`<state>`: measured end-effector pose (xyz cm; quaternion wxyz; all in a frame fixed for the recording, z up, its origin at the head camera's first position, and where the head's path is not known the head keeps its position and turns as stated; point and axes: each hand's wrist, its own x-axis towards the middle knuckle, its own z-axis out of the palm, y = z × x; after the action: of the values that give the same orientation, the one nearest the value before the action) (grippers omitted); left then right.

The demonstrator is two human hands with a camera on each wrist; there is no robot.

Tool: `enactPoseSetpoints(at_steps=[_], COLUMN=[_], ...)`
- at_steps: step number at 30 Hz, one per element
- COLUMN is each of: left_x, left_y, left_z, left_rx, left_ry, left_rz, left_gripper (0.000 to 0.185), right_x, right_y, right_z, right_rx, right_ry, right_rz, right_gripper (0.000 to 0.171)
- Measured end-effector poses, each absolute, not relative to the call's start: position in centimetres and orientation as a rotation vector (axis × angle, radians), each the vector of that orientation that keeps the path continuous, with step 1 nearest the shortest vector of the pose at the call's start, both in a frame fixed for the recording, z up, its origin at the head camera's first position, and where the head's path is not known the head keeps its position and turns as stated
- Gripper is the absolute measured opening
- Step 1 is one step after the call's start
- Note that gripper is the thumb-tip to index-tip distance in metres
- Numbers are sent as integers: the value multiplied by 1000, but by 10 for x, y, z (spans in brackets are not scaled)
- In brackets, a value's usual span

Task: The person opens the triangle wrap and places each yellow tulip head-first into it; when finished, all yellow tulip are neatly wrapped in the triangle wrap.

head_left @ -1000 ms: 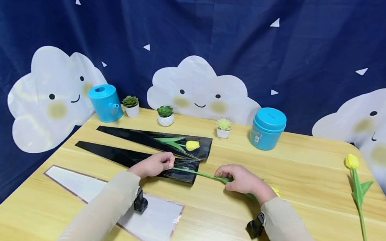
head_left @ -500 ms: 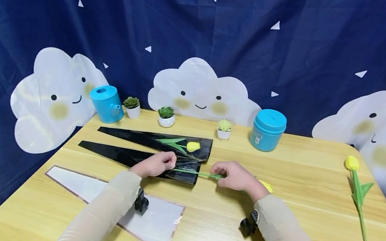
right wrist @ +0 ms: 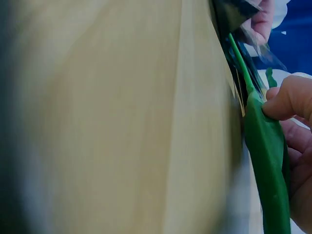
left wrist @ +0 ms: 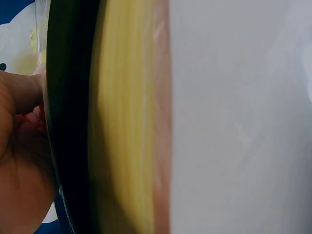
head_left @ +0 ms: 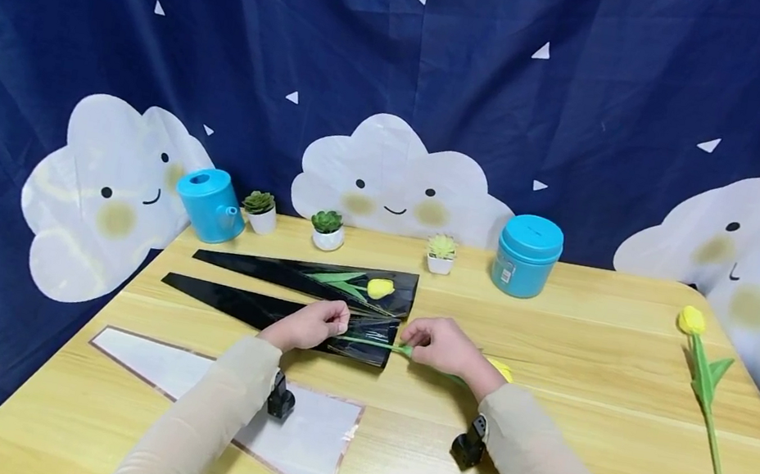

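My left hand (head_left: 314,324) pinches the upper edge of a long black flower sleeve (head_left: 214,295) with a clear front. My right hand (head_left: 443,345) pinches a yellow tulip where its leaves meet the stem; the green leaf (right wrist: 265,151) runs along my fingers in the right wrist view. The tulip's stem (head_left: 367,342) reaches leftward into the sleeve's wide mouth, and its yellow head (head_left: 501,370) shows behind my right wrist. In the left wrist view, the dark sleeve partly hides my left fingers.
Behind lies another black sleeve (head_left: 256,263) with a tulip (head_left: 381,289) inside. A white sleeve (head_left: 297,431) lies under my left forearm. Another tulip (head_left: 708,380) rests at the right. Along the back stand a blue watering can (head_left: 209,206), several small potted plants and a blue canister (head_left: 528,256).
My right hand has moved left with the tulip, and the stem sits deeper in the sleeve. The left hand keeps its hold, and the sleeve has shifted slightly right.
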<state>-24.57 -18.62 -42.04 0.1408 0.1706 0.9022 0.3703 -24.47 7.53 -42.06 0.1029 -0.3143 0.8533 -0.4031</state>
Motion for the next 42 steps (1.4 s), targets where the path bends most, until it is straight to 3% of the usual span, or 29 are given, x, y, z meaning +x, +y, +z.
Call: enactPoseSetpoints(at_steps=[15,21,32,42], left_x=[-242,-240,-238,-240], left_y=[-181,-181,-185,-184], left_z=[-428,-428,-431,-429], left_rx=[462,422,428,402], left_ry=[2609,2598,2595,2581], left_rz=[1035,1053,1089,1124], left_gripper=[15,15,14,14], right_x=[-244,-240,-229,-233], right_y=[71,87,110,111], right_z=[-424,-420,-405,-412], right_rx=[-757,-842,-1079,-1009], right_ry=[2491,2481,2454,2498], right_rz=[-1289,-1257,-790,-877], right_gripper=[20,32,63,46])
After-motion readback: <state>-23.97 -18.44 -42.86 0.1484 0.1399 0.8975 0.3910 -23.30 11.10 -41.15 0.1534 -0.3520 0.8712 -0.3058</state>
